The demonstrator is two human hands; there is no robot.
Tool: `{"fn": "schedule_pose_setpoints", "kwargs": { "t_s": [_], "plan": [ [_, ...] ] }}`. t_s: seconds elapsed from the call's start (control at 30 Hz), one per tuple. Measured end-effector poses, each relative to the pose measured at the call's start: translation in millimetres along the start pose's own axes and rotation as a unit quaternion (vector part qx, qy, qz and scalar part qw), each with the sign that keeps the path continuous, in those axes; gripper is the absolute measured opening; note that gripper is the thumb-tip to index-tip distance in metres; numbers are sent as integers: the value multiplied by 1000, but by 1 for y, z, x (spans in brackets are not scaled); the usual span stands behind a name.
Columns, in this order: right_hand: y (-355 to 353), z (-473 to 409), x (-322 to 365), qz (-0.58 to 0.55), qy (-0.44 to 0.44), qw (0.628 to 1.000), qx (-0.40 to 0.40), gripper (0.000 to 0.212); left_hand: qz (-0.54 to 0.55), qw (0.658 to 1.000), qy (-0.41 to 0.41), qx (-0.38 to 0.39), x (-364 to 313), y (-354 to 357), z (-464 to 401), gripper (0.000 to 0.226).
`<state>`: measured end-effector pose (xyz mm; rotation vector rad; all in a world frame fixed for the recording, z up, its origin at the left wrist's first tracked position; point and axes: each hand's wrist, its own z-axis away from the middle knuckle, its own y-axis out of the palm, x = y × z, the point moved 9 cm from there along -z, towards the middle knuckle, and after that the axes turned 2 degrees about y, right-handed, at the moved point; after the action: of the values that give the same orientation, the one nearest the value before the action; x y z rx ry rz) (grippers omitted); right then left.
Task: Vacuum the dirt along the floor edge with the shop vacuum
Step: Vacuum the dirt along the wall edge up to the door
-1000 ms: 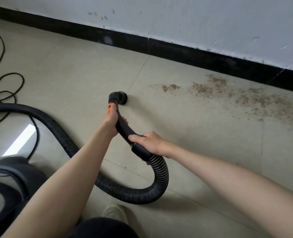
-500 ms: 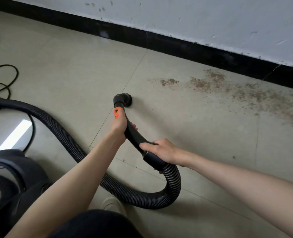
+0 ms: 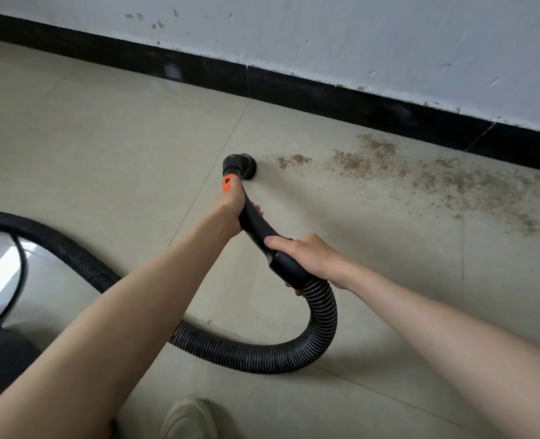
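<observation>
The shop vacuum's round brush nozzle (image 3: 242, 166) is sitting on the tile just beside the nearest dirt patch (image 3: 294, 160). The left hand (image 3: 230, 210) is gripping the curved wand near its orange tab to steer, while the right hand (image 3: 306, 256) is clasping the hose cuff to support it.

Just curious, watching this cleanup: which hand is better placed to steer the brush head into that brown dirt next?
Probably the left hand. It grips the black wand just behind the brush head, beside the nearest dirt. The right hand holds farther back, by the ribbed hose.
</observation>
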<state>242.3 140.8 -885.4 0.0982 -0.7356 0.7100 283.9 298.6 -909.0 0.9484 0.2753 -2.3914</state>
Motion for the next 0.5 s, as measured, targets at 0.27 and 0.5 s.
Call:
{"fn": "schedule_pose_setpoints", "kwargs": {
  "t_s": [0.27,0.5],
  "plan": [
    [-29,-16,5,-46,6,999,-26,74,-74,997,-12,28,-19,41,-14,41],
    [-57,-12,-5,-39,12,998,-54,57,-110,993,-17,34,-14,73,-18,47]
  ]
}}
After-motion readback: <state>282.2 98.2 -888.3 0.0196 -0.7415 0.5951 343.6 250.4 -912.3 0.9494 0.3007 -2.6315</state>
